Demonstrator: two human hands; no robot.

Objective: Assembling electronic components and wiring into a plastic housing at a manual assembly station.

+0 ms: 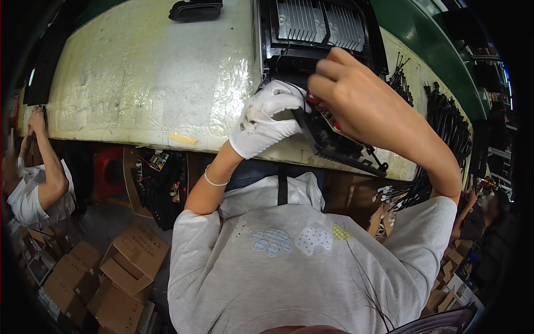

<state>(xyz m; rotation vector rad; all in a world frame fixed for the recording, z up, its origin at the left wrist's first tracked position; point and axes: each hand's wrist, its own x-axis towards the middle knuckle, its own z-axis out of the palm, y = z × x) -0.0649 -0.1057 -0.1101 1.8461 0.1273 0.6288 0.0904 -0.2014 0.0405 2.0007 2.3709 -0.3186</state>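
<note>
My left hand (266, 119), in a stained white glove, grips the left end of a black plastic housing (328, 146) at the near edge of the table. The housing is tilted, and part of a circuit board (332, 119) shows inside it. My bare right hand (353, 92) is over the housing with its fingers curled closed. A bit of red shows beside its fingertips, but whatever they pinch is hidden. Just beyond both hands lies a large black device (264, 33) with silvery metal fins (322, 23) and thin wires.
A black oval part (194, 10) lies at the table's far side. Bundles of black cables (448, 119) hang over the right edge. An open box of electronic parts (158, 181) stands below left, near cardboard boxes (133, 256). Another person (41, 183) works at the far left.
</note>
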